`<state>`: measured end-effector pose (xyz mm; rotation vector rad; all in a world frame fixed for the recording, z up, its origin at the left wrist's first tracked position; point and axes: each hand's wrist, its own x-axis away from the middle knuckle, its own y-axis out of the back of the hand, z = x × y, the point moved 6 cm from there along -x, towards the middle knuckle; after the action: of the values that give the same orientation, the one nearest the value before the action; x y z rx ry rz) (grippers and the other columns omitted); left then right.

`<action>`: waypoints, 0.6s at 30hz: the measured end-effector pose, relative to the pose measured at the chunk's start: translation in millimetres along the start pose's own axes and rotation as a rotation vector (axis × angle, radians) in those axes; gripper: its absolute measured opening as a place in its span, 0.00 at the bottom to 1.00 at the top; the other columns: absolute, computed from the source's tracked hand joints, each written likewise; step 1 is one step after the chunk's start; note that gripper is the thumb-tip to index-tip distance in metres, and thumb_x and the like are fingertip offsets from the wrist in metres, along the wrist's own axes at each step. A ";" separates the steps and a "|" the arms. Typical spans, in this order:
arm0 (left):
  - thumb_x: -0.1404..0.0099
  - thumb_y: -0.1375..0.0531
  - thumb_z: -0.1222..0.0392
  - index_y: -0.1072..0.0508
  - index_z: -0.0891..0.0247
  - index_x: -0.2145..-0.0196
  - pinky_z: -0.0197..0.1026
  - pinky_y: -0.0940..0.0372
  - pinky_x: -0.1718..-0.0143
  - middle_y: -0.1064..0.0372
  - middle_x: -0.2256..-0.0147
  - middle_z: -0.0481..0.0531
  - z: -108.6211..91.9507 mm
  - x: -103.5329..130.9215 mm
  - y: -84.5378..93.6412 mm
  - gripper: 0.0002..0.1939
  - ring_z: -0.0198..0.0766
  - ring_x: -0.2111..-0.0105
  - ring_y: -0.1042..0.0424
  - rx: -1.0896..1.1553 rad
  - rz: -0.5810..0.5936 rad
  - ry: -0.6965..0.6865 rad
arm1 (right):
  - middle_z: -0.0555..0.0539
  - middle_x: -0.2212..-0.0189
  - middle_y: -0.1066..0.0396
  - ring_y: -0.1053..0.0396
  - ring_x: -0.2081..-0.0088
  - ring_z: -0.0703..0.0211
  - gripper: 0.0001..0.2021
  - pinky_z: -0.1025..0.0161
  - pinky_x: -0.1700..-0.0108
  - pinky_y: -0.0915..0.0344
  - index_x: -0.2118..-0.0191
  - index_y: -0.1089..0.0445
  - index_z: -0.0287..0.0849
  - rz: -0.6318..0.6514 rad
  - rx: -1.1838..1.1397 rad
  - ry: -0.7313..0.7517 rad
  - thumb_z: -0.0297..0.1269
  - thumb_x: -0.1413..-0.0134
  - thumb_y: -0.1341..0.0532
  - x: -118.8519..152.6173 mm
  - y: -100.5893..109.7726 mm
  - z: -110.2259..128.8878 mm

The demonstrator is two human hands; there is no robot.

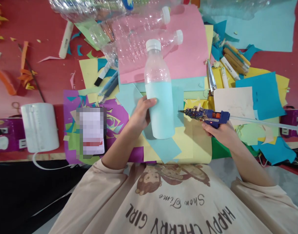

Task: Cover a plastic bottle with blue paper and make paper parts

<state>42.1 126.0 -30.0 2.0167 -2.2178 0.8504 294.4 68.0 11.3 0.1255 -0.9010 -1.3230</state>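
My left hand (142, 113) grips the side of a clear plastic bottle (160, 107) with a white cap. Light blue paper covers its lower part, and it leans slightly, cap end away from me. In my right hand (220, 130) is a blue hot glue gun (209, 116), its dark, crusted nozzle pointing left toward the bottle but apart from it. A clear glue stick (258, 121) sticks out of the gun's back end. Under the bottle lie light blue and pale yellow paper sheets (200, 146).
More clear bottles (139, 42) lie on pink paper (190, 61) beyond. Scissors (211, 76) and several markers (236, 60) are at right. To the left are a phone (92, 131), a white pouch (40, 126) and paper scraps. A purple power strip (293, 122) sits far right.
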 end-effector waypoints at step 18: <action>0.51 0.36 0.41 0.29 0.64 0.66 0.44 0.25 0.63 0.25 0.71 0.52 -1.4 -3.9 4.7 0.23 0.52 0.59 0.23 0.045 -0.023 -0.046 | 0.50 0.86 0.36 0.36 0.80 0.58 0.14 0.63 0.75 0.37 0.84 0.38 0.46 0.065 0.128 -0.116 0.49 0.59 0.43 17.5 -8.8 -7.8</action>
<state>37.9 130.2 -32.0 2.0982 -2.2141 0.8688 292.0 47.1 9.8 0.1193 -1.0799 -1.2215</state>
